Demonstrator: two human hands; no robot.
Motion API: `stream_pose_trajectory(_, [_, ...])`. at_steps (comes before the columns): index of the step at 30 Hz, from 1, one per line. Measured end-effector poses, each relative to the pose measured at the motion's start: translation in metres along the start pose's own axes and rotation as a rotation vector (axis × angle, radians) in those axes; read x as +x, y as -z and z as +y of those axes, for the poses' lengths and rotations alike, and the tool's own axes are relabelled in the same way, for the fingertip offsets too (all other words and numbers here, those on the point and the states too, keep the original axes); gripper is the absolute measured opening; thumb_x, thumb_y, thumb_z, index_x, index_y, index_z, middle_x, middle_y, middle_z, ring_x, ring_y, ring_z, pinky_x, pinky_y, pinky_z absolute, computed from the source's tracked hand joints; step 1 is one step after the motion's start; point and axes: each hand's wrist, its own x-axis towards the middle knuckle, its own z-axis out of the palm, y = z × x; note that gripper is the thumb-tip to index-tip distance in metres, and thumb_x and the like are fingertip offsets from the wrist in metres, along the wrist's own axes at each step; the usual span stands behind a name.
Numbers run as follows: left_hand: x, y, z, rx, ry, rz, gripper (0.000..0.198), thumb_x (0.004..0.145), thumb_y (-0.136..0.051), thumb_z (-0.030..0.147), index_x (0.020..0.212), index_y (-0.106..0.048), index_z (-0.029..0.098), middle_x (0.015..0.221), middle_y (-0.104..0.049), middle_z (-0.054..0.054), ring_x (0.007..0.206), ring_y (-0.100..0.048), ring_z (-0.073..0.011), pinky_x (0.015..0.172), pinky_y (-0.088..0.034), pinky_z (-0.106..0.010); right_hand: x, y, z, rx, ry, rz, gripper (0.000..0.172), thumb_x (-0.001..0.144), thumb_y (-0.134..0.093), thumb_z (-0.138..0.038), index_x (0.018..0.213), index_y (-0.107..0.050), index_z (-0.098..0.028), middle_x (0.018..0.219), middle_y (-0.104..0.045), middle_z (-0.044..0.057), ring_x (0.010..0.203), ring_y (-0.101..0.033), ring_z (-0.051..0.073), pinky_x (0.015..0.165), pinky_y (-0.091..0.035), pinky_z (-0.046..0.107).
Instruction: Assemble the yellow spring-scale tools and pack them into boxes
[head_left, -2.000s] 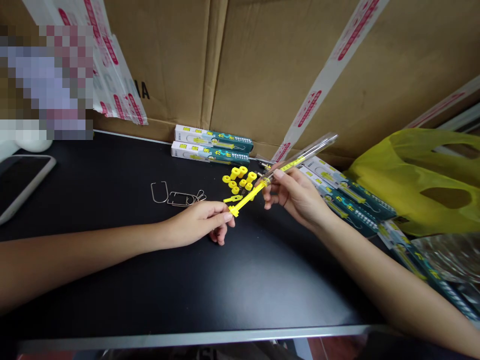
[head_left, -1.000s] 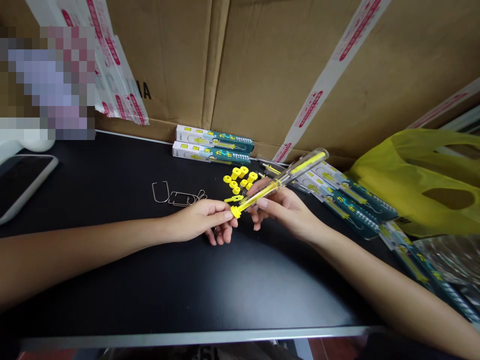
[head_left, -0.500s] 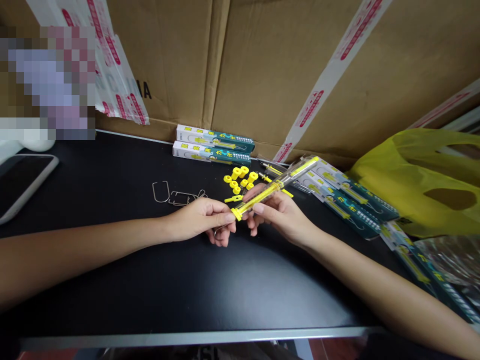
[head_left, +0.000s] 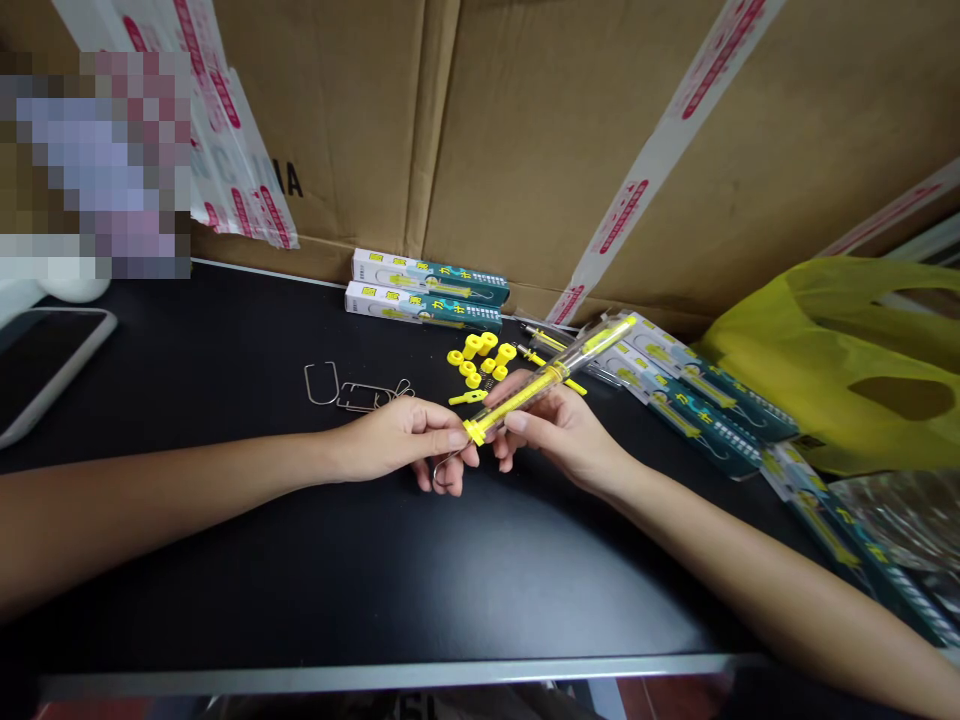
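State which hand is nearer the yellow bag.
Right. The right hand is left of the yellow bag, with boxes between; the left hand is farther left, at the yellow cap.

Dim, soft indoor light, pale glare spread across the near middle of the black tabletop (head_left: 300,570), cardboard (head_left: 540,130) darkening toward the far corners, thin highlights along the clear tube (head_left: 551,376), wide-angle stretching at the edges, pixelated patch (head_left: 97,165) far left.

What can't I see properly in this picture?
In the head view:
Clear tube: partly covered by the right hand, at its thumb.
Phone: cut by left edge.
Yellow bag: cut by right edge.
Dark bits beside yellow parts: too small to tell.
Upper left: hidden by blurred squares.
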Motion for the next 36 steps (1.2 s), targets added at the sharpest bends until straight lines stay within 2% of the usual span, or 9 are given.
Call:
stream_pose_trajectory(15, [-0.002,-0.002,-0.002,0.068,-0.017,0.016,0.033,0.084,-0.060,0.044,0.076,-0.061,0.012,0.063,-0.070,-0.003,0.055,-0.061,-0.0091,0.053,-0.046,-0.019,-0.003,-0.009,0.005,-0.074,0.082,0.033,0.026,0.078,-0.072,-0.031,0.093,-0.058,-0.015,0.071,-0.066,0.000,0.053,-0.062,0.010,0.050,-0.057,0.023])
stream_pose_trajectory(21, [-0.001,-0.005,-0.003,0.071,-0.025,0.030,0.030,0.091,-0.049,0.042,0.078,-0.049,0.016,0.065,-0.068,-0.003,0.056,-0.064,-0.0108,0.050,-0.048,-0.019,0.002,-0.007,0.009,-0.050,0.030,0.068,0.028,0.079,-0.071,-0.035,0.093,-0.057,-0.015,0.069,-0.066,0.000,0.053,-0.062,0.010,0.049,-0.056,0.022])
stream_pose_trajectory(25, [0.001,-0.006,-0.005,0.051,0.042,0.117,0.023,0.096,-0.034,0.035,0.081,-0.041,0.019,0.054,-0.053,0.006,0.038,-0.054,-0.0085,0.035,-0.043,-0.017,0.005,-0.006,0.012,-0.078,0.002,0.135,0.031,0.076,-0.073,-0.036,0.094,-0.059,-0.015,0.067,-0.066,-0.001,0.052,-0.059,0.009,0.048,-0.054,0.021])
stream_pose_trajectory(28, [0.001,-0.008,-0.004,0.058,0.087,0.178,0.019,0.095,-0.033,0.034,0.082,-0.040,0.021,0.051,-0.040,0.011,0.029,-0.040,-0.0065,0.026,-0.036,-0.016,0.005,-0.007,0.013,-0.107,-0.001,0.169,0.030,0.075,-0.074,-0.035,0.094,-0.060,-0.015,0.065,-0.064,-0.002,0.049,-0.056,0.008,0.046,-0.052,0.020])
stream_pose_trajectory(32, [-0.003,-0.013,-0.001,0.223,0.065,0.230,0.030,0.092,-0.041,0.050,0.083,-0.039,0.022,0.053,-0.038,0.011,0.031,-0.036,-0.0046,0.024,-0.031,-0.013,0.004,-0.011,0.012,-0.140,0.025,0.150,0.027,0.077,-0.072,-0.036,0.091,-0.062,-0.015,0.064,-0.061,-0.003,0.046,-0.053,0.007,0.044,-0.049,0.020])
stream_pose_trajectory(36, [-0.007,-0.017,-0.003,0.273,-0.010,0.191,0.035,0.091,-0.042,0.055,0.087,-0.045,0.020,0.046,-0.038,0.012,0.030,-0.034,-0.0049,0.027,-0.028,-0.013,0.002,-0.015,0.012,-0.145,0.030,0.116,0.030,0.074,-0.074,-0.036,0.092,-0.061,-0.015,0.064,-0.061,-0.003,0.048,-0.054,0.007,0.042,-0.048,0.019])
